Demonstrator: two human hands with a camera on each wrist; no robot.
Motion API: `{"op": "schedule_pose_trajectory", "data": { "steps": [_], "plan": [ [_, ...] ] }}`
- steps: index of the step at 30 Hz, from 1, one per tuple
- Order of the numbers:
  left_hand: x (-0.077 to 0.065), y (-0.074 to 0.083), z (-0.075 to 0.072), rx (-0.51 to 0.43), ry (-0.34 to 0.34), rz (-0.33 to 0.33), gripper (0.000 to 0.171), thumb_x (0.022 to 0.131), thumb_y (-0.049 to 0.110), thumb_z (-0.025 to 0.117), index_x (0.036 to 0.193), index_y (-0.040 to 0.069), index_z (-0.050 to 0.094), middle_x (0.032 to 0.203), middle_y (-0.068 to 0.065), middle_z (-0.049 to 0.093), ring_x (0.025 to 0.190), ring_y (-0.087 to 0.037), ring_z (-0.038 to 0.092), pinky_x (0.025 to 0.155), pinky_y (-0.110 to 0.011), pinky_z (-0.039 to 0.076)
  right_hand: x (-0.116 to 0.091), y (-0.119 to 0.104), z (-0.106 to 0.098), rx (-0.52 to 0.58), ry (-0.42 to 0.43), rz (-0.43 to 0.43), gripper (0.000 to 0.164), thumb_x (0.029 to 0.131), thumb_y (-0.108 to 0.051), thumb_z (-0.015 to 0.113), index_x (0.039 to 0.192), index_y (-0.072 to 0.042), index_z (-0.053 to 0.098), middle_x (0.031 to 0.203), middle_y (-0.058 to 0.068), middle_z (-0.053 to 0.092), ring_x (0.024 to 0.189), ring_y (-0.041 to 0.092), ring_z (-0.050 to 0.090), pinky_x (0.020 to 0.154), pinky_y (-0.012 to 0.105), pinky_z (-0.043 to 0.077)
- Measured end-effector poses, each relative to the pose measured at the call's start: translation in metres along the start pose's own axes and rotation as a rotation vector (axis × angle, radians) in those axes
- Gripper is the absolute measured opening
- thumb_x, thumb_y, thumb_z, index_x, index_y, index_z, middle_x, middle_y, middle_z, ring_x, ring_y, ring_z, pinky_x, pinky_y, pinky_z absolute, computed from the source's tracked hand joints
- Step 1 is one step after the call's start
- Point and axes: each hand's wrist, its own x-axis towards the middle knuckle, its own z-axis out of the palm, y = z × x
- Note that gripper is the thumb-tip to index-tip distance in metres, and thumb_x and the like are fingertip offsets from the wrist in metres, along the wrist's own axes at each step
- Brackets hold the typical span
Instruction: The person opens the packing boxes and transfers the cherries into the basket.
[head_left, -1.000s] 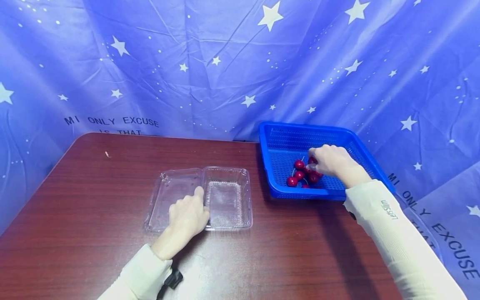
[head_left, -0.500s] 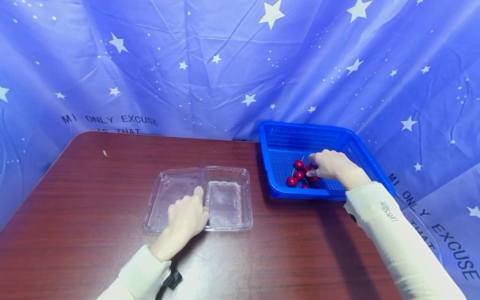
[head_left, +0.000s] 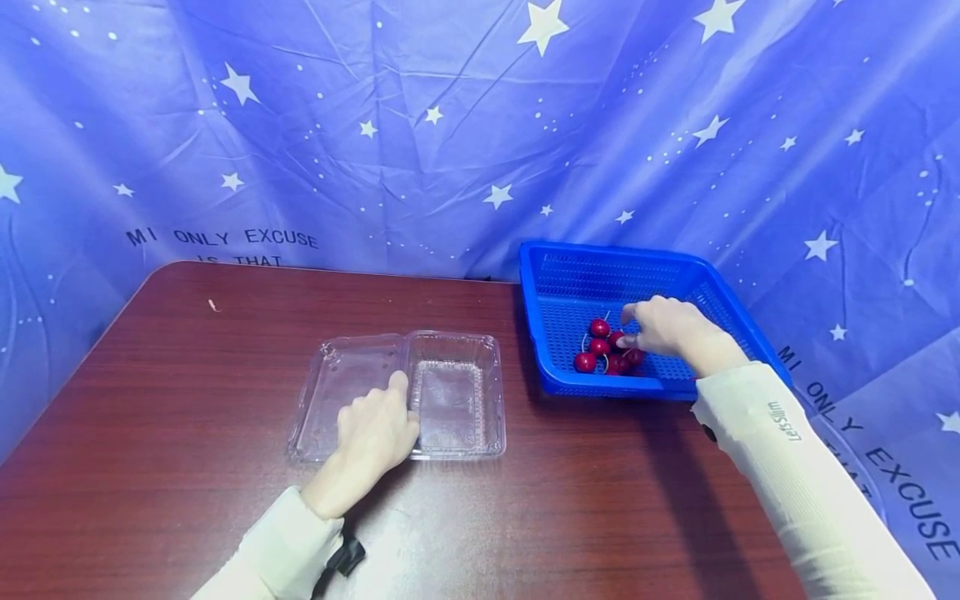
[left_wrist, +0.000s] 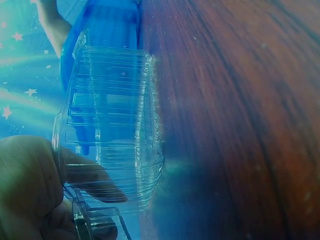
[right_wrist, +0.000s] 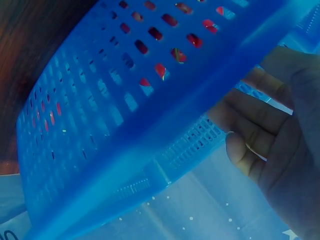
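In the head view a clear plastic clamshell box (head_left: 483, 400) lies unfolded on the table, its lid (head_left: 333, 400) to the left. My left hand (head_left: 375, 429) grips the box near the hinge; the left wrist view shows a finger (left_wrist: 95, 180) behind the transparent wall. Several red cherries (head_left: 598, 347) with stems lie in the blue basket (head_left: 615, 386). Above them is my right hand (head_left: 663, 325), thumb and forefinger apart, the fingertips close to a cherry. In the right wrist view the basket's rim partly hides the fingers, and no held cherry shows.
The basket's raised perforated walls surround the cherries on the right of the brown table (head_left: 225, 375). A blue star-printed curtain (head_left: 420, 167) hangs behind and beside the table. A small pale scrap (head_left: 213, 306) lies at the back left.
Cherries under my right hand have shifted toward the basket's near wall. The right thumb and forefinger have spread apart. My left hand and the box stay in place.
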Motion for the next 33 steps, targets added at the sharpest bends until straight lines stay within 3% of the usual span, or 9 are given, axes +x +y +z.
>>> {"op": "schedule_pose_trajectory", "data": {
  "steps": [9, 16, 22, 33],
  "plan": [
    [0.002, 0.0, -0.001, -0.001, -0.005, -0.013, 0.02, 0.08, 0.018, 0.057, 0.095, 0.006, 0.049, 0.072, -0.022, 0.068, 0.063, -0.041, 0.065, 0.048, -0.048, 0.047, 0.001, 0.0, 0.004, 0.001, 0.004, 0.002, 0.046, 0.089, -0.035, 0.065, 0.121, -0.001, 0.062, 0.114, 0.03, 0.068, 0.101, 0.048, 0.062, 0.08, 0.065, 0.05],
    [0.004, 0.001, -0.011, 0.012, -0.037, -0.019, 0.024, 0.078, 0.018, 0.059, 0.096, 0.004, 0.053, 0.071, -0.021, 0.067, 0.063, -0.041, 0.065, 0.049, -0.049, 0.048, 0.001, 0.001, 0.005, 0.012, 0.01, -0.002, 0.042, 0.09, -0.031, 0.064, 0.12, -0.002, 0.063, 0.113, 0.029, 0.068, 0.101, 0.047, 0.062, 0.081, 0.065, 0.049],
    [0.006, -0.001, -0.018, 0.03, -0.06, -0.008, 0.029, 0.076, 0.024, 0.065, 0.095, 0.004, 0.059, 0.076, -0.02, 0.069, 0.067, -0.041, 0.065, 0.052, -0.05, 0.05, -0.001, 0.002, 0.005, 0.028, 0.0, 0.004, 0.043, 0.09, -0.03, 0.064, 0.122, -0.001, 0.062, 0.114, 0.03, 0.068, 0.102, 0.048, 0.061, 0.081, 0.065, 0.049],
    [0.007, -0.001, -0.018, 0.047, -0.054, 0.007, 0.035, 0.074, 0.033, 0.071, 0.093, 0.004, 0.063, 0.08, -0.021, 0.072, 0.069, -0.041, 0.067, 0.055, -0.051, 0.052, -0.003, 0.005, 0.009, 0.038, 0.0, 0.007, 0.043, 0.091, -0.03, 0.063, 0.122, 0.0, 0.062, 0.114, 0.03, 0.068, 0.102, 0.048, 0.061, 0.082, 0.065, 0.049]
  ]
}}
